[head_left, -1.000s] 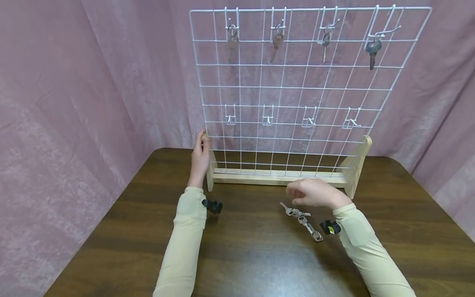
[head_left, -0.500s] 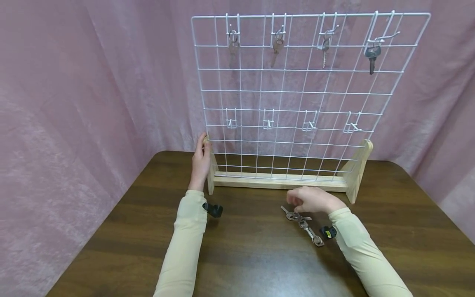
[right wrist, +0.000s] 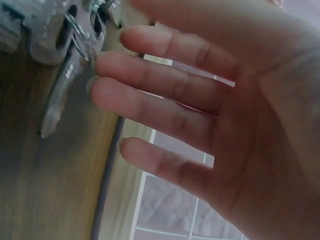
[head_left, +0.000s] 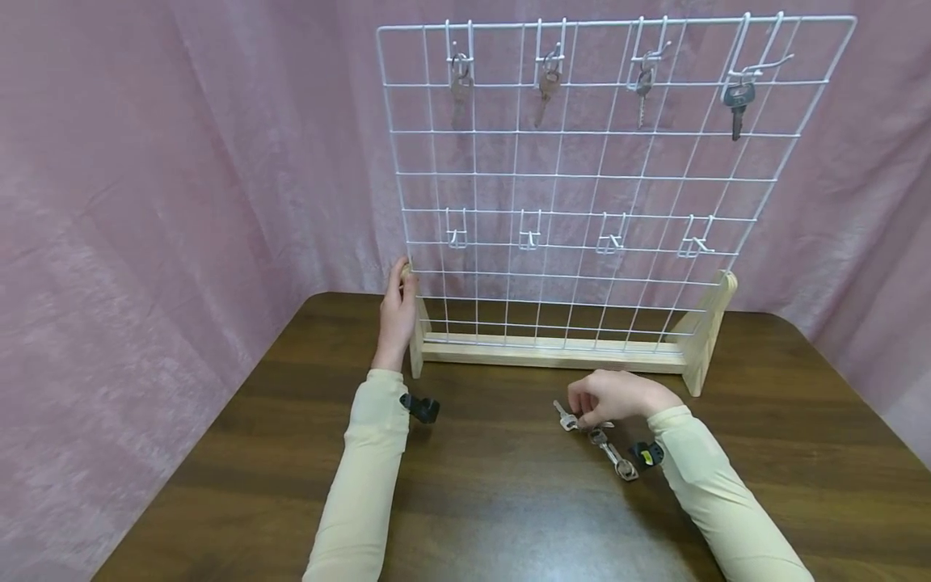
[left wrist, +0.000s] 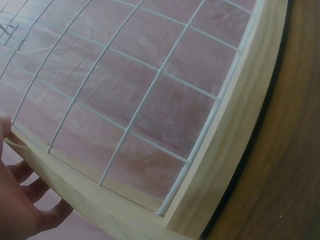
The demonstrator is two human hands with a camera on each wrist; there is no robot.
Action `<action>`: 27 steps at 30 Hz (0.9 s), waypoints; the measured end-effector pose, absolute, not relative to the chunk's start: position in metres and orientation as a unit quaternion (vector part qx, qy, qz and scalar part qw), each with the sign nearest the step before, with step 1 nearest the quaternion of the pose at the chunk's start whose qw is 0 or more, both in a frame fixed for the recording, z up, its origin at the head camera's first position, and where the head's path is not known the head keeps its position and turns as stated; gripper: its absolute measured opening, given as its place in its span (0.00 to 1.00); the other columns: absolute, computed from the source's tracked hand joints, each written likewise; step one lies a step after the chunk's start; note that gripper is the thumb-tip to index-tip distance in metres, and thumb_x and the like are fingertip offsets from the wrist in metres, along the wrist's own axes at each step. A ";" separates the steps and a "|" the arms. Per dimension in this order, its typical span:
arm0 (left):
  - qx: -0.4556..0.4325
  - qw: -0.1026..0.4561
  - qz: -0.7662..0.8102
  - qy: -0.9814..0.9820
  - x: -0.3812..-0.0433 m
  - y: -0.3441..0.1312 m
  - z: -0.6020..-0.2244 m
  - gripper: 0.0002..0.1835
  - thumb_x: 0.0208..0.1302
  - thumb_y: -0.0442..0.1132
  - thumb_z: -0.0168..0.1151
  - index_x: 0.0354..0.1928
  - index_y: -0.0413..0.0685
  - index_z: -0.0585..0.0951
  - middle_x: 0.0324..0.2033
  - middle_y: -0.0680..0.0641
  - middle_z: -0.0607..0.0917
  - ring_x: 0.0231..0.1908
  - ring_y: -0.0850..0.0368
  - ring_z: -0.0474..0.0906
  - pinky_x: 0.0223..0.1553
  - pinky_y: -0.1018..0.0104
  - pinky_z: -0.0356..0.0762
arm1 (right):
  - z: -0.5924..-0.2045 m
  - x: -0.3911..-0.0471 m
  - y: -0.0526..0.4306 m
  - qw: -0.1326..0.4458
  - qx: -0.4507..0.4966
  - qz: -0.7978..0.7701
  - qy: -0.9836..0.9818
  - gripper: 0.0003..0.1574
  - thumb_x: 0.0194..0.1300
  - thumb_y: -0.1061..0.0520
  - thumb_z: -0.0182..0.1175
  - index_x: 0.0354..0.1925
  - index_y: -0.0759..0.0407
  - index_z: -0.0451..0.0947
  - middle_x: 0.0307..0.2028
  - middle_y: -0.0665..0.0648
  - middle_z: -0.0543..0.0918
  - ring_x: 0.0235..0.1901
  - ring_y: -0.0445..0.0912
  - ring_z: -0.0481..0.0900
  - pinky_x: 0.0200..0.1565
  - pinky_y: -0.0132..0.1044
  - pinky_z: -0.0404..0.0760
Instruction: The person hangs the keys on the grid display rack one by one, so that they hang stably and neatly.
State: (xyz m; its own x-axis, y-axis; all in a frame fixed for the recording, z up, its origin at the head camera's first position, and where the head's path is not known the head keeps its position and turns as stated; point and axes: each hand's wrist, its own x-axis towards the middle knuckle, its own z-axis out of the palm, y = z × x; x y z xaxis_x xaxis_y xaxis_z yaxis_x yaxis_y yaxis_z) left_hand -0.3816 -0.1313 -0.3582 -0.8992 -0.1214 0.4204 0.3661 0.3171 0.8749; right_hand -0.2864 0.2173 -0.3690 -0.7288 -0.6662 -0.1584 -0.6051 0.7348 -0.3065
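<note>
In the head view my left hand [head_left: 396,318] grips the left wooden upright [head_left: 417,347] of a stand bearing a white wire grid [head_left: 560,214]. The left wrist view has the thumb on one side of that wood and the fingers on the other. Over a cluster of loose metal keys [head_left: 614,457] on the table, my right hand [head_left: 617,394] reaches down with bent fingers. Its fingertips [right wrist: 107,92] are right at a key ring [right wrist: 82,37] in the right wrist view, and a silver key [right wrist: 57,100] hangs off toward the wood surface. The hand partly hides the cluster.
Along the grid's top row, several hooks each carry a key, the rightmost key [head_left: 738,95] having a dark head. Lower white hooks [head_left: 609,242] hold nothing. The brown table [head_left: 465,485] extends in front; a pink curtain [head_left: 182,202] hangs behind.
My right hand has lowered from above the keys until its fingertips overlap them. The left hand keeps its grip on the upright; the head view shifts slightly.
</note>
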 end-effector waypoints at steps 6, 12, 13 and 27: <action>-0.074 0.207 -0.583 -0.782 -0.382 -0.129 -0.358 0.27 0.74 0.60 0.39 0.72 0.67 0.60 0.63 0.39 0.74 0.59 0.42 0.72 0.57 0.42 0.70 | -0.371 -0.285 0.216 0.142 -0.350 -0.124 0.918 0.09 0.53 0.59 0.67 0.25 0.49 0.75 0.20 0.42 0.76 0.22 0.31 0.69 0.27 0.27 0.69; -0.074 0.209 -0.583 -0.782 -0.381 -0.130 -0.358 0.29 0.74 0.61 0.39 0.73 0.66 0.59 0.68 0.40 0.70 0.64 0.42 0.70 0.62 0.41 0.67 | -0.372 -0.285 0.211 0.154 -0.366 -0.144 0.907 0.11 0.52 0.55 0.70 0.26 0.54 0.76 0.20 0.43 0.76 0.22 0.30 0.69 0.27 0.26 0.69; -0.073 0.210 -0.583 -0.782 -0.381 -0.130 -0.358 0.29 0.74 0.61 0.39 0.73 0.67 0.59 0.68 0.40 0.70 0.64 0.42 0.70 0.62 0.41 0.66 | -0.373 -0.285 0.210 0.151 -0.370 -0.140 0.906 0.11 0.52 0.55 0.71 0.26 0.54 0.76 0.20 0.43 0.76 0.22 0.30 0.69 0.27 0.26 0.69; -0.074 0.218 -0.579 -0.782 -0.382 -0.130 -0.358 0.29 0.74 0.61 0.39 0.73 0.63 0.60 0.67 0.39 0.70 0.63 0.41 0.70 0.61 0.40 0.67 | -0.374 -0.285 0.209 0.111 -0.366 -0.102 0.918 0.11 0.56 0.61 0.63 0.23 0.48 0.73 0.19 0.41 0.72 0.21 0.31 0.66 0.25 0.28 0.66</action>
